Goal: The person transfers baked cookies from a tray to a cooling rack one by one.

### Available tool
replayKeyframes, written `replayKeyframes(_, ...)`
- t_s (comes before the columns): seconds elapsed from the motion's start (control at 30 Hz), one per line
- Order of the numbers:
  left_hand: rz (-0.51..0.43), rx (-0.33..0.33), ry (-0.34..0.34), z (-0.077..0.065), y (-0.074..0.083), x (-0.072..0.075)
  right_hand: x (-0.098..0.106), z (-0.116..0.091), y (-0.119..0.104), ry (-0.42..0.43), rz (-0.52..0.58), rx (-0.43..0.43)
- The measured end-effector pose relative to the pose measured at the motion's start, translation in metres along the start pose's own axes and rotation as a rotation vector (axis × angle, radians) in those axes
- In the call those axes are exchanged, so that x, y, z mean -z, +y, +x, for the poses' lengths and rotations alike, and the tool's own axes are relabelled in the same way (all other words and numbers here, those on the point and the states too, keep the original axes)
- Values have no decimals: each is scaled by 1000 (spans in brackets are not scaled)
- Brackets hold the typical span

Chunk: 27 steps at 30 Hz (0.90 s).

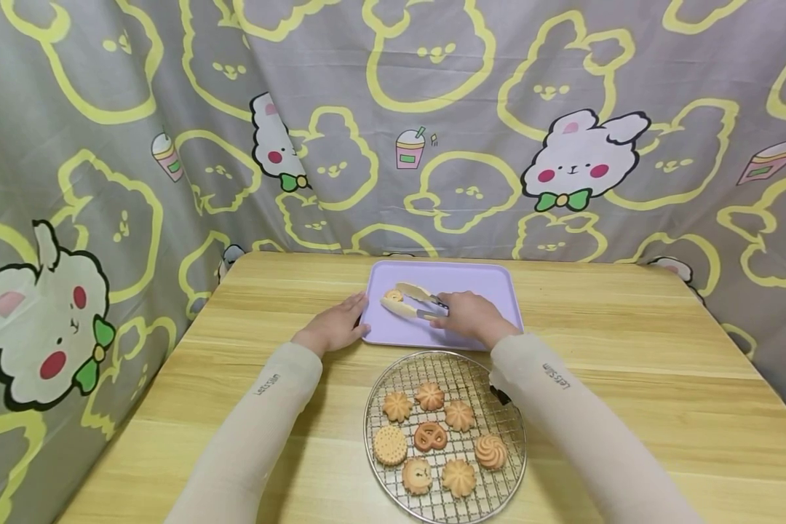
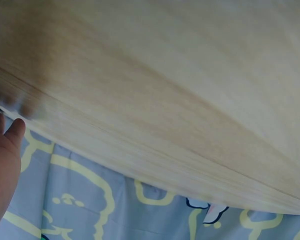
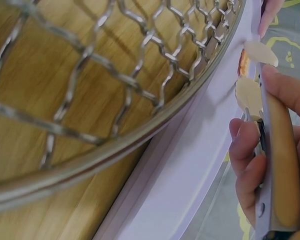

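Note:
My right hand (image 1: 470, 316) grips a pair of tongs (image 1: 401, 308) with beige tips, held low over a lilac tray (image 1: 455, 272). A small round golden cookie (image 1: 394, 295) lies at the tray's left part, between the spread tong tips. In the right wrist view, thumb and curled fingers wrap the tongs' handle (image 3: 282, 165), and the cookie (image 3: 243, 63) shows partly behind the tips. My left hand (image 1: 338, 324) rests at the tray's left edge, fingers extended; the left wrist view catches only part of that hand (image 2: 4, 155).
Nearer than the tray stands a round wire rack (image 1: 445, 455) bearing several cookies, among them a pretzel-shaped one (image 1: 430, 437) and a swirled one (image 1: 490, 452). A wooden table (image 1: 602, 349) lies beneath. Patterned curtains (image 1: 340, 145) hang behind and at the sides.

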State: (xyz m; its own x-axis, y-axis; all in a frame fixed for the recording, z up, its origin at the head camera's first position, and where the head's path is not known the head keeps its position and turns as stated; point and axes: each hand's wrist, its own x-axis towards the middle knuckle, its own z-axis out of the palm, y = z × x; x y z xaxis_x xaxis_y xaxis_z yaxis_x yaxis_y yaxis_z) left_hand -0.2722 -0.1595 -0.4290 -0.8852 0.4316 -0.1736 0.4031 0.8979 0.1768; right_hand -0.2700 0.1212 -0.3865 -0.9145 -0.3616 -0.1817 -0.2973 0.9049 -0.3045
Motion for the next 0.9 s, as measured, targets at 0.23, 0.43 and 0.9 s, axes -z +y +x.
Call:
replayKeyframes(0.23,0,1,3,0,1,1,0,-1,0,8,-7,-1)
replayKeyframes(0.43,-3,3,1,-1,1,1,-1,-3,1,13,-10,10)
replayKeyframes(0.9,4,4,6,1,-2,-2,6,-10,12,73,38,52)
